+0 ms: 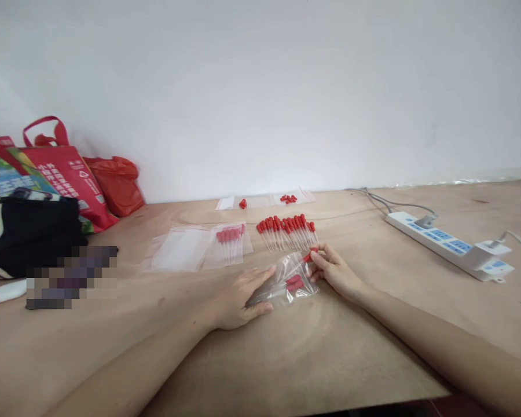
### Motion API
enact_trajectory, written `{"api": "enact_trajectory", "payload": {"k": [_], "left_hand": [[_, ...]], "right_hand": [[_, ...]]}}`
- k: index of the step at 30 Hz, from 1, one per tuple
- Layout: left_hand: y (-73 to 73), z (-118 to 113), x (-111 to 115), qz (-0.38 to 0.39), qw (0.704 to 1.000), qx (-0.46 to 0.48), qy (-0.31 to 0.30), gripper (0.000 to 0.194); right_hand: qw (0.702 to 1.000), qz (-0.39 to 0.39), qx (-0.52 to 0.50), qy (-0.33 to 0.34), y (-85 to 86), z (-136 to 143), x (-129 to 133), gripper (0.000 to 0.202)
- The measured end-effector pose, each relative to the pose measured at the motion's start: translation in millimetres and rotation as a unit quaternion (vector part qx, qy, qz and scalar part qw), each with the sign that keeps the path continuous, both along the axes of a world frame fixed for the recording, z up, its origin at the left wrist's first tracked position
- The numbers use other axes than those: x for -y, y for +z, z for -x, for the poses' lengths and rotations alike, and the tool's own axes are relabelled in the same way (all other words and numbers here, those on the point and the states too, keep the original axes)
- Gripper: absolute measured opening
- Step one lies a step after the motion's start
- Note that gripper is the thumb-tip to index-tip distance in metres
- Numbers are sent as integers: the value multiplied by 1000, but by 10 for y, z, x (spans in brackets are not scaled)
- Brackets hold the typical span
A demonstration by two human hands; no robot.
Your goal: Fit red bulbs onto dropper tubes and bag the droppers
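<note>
My left hand (245, 295) grips the left side of a clear plastic zip bag (282, 298), thumb on the near side and fingers on the far side. Inside the bag lie several droppers with red rubber bulbs (294, 282). At the bag's right end my right hand (330, 267) pinches the red bulb of a dropper (310, 255); its tube is hard to make out against the bag. Just beyond, loose droppers (286, 226) lie side by side, red bulbs pointing away. To their left, a filled bag of droppers (230, 237) rests beside a pile of flat zip bags (178, 249).
Near the wall are small bags with red bulbs (288, 198) on them. A white power strip (449, 240) with cords lies at right. On the left stand a red shopping bag (76, 179), a red plastic bag (117, 182) and a black cloth bag (35, 231).
</note>
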State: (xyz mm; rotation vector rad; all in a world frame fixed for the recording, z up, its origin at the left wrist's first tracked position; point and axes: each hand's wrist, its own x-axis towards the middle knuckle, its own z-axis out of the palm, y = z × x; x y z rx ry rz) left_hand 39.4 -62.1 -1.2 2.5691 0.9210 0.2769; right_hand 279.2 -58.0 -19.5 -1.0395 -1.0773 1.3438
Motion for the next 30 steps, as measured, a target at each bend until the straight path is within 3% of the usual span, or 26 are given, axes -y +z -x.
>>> {"api": "enact_trajectory", "payload": {"k": [4,13,21,23,26,28,30], "left_hand": [[-3,-18,-4,0,1000,-3,1,60],[27,-26,10,1,1000,-6,1,59],[6,-21,-14,-5,1000,-3,-20,54],[5,-21,-27,-7,999,-5,-33,50],[7,-25,-38,-9,999,-5,-33,49],[7,-30,-40,-8,999,1,-32,48],[4,-34,-39,-8,999,6,-34,47]], "right_hand": [[991,2,99,92,27,-76,-30,37],[965,0,190,183,45,-57,-66,36],[966,17,211,151,23,-84,-135,32],[969,17,227,100,9,-183,-248,31],[959,-11,273,-81,5,-374,-515,24],[921,-27,341,-187,14,-479,-720,18],[876,-10,424,-227,28,-530,-908,16]]}}
